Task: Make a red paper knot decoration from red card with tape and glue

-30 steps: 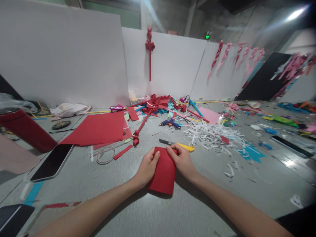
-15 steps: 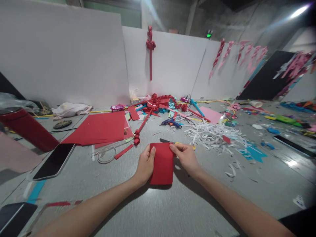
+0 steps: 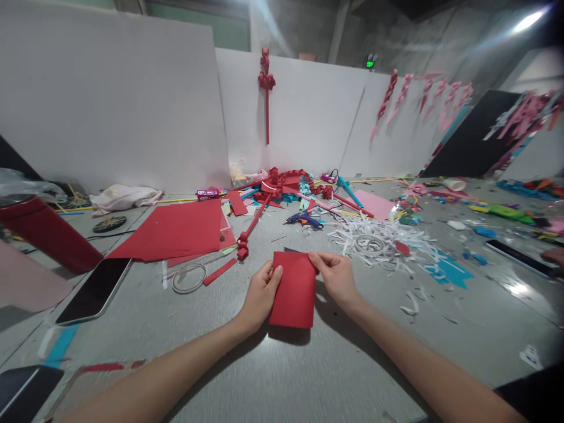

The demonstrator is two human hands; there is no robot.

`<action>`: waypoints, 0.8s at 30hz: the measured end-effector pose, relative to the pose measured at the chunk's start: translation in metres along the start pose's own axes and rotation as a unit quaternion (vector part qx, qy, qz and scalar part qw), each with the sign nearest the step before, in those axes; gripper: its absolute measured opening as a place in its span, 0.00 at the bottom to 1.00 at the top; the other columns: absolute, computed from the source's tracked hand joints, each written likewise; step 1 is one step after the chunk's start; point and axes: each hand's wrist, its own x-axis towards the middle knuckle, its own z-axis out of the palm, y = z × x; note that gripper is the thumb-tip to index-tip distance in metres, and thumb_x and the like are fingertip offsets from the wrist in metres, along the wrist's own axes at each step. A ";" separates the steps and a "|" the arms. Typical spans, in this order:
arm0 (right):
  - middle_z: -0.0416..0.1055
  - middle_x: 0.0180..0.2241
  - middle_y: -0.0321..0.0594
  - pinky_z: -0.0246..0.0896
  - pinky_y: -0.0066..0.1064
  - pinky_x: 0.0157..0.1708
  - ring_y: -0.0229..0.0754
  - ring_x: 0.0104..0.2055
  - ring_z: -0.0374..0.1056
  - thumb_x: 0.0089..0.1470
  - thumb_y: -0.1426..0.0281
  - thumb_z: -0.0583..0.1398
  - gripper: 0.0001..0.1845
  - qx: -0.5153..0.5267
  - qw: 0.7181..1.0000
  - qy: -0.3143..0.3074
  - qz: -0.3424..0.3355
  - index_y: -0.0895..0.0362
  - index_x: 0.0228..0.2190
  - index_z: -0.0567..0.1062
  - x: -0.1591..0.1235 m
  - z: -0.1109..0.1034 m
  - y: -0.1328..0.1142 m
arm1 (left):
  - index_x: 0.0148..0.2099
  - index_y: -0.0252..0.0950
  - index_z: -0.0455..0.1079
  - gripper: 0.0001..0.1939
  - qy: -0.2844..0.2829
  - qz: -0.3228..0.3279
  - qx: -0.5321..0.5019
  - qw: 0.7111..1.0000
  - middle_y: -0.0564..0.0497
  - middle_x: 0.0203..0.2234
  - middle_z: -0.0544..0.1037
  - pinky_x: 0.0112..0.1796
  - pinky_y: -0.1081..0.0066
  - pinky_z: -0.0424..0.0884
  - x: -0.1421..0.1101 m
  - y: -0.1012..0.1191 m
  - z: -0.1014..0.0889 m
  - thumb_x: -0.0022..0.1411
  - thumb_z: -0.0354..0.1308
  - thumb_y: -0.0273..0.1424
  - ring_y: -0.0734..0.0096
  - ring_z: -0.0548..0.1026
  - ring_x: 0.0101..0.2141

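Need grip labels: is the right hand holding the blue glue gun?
No, the right hand pinches red paper; the glue gun lies beyond.

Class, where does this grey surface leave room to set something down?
Bare grey surface shows on the near side of the held red paper, and between the right hand and the white shreds. Crowded: behind the blue glue gun.

Red paper (image 3: 293, 291) partly hides a dark strip (image 3: 291, 250); the left edge cuts off a bottle (image 3: 48, 234), the right another person's hand (image 3: 555, 257).
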 end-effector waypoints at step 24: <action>0.77 0.28 0.41 0.64 0.33 0.35 0.44 0.31 0.69 0.57 0.45 0.62 0.27 0.031 0.995 -0.090 0.033 0.58 0.28 0.80 0.012 -0.006 0.012 | 0.36 0.33 0.75 0.22 0.039 0.028 0.118 0.992 0.50 0.28 0.75 0.29 0.73 0.62 0.005 -0.009 -0.010 0.68 0.56 0.48 0.71 0.68 0.27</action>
